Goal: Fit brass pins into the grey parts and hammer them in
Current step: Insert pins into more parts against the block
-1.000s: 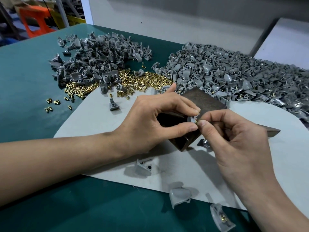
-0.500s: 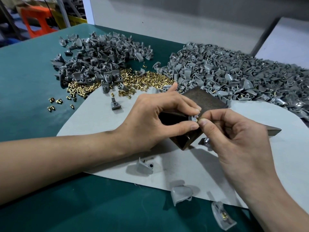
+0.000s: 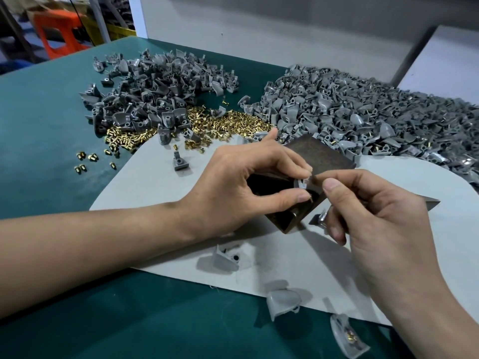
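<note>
Most of the grey part [image 3: 302, 183] pinched by the left hand [image 3: 233, 193] is hidden behind its fingers [image 3: 299, 168], and that hand covers part of the dark block [image 3: 321, 154]. A grey pointed tip [image 3: 431, 203] juts from behind the right hand [image 3: 383, 229]; the rest is covered. The heap of grey parts [image 3: 388, 120] runs off the right edge.

The left forearm stretches in from the left edge, and the left hand [image 3: 248, 185] curls palm-down, thumb and fingertips pinching a small grey part [image 3: 302, 183]. The right hand [image 3: 383, 229] enters from the lower right, fingers curled, thumb tip just beside the left fingertips. Whether it holds anything cannot be told.
</note>
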### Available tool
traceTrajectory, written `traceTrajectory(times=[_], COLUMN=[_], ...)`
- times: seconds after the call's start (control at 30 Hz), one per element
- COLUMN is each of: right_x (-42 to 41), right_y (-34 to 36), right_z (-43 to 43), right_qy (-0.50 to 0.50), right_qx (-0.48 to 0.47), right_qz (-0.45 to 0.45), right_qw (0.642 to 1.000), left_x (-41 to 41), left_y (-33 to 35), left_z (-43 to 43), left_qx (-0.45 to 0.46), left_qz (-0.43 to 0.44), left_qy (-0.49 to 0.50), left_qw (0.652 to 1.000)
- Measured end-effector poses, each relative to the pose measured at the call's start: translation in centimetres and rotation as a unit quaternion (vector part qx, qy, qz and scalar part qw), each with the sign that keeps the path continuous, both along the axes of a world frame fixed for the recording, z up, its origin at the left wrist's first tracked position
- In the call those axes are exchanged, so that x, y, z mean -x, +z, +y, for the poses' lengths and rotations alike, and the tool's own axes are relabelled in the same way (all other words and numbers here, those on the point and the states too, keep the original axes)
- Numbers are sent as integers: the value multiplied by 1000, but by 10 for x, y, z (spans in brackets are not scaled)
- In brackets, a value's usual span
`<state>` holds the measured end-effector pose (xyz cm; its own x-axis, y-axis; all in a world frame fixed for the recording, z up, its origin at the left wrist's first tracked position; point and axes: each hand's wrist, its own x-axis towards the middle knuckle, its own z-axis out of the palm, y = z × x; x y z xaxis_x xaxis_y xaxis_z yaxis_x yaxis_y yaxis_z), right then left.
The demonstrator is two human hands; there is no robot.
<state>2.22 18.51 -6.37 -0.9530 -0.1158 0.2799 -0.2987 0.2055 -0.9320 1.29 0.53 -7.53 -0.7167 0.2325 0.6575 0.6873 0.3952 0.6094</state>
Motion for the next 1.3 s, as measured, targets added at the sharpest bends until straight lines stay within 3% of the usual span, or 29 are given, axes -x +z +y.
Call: traceTrajectory(times=[0.23,0.5,0.7,1.3], right_x=[-3,-5,-4,-1], right_y=[-1,-5,0,1], right_z=[-1,0,0,-2], right_qy=[7,5,15,51], right_qx=[-42,-141,-4,-16], right_qz=[-7,105,23,-10], right_qw=[999,984,1000,999], left_x=[0,-1,-1,0], left_y=[0,0,0,1], left_z=[0,1,0,0], left_qx=[-4,-10,-5,2], left_qz=[3,-3,-1,13], left_qy=[4,1,-13,-10], left_qw=[1000,1000,1000,1000])
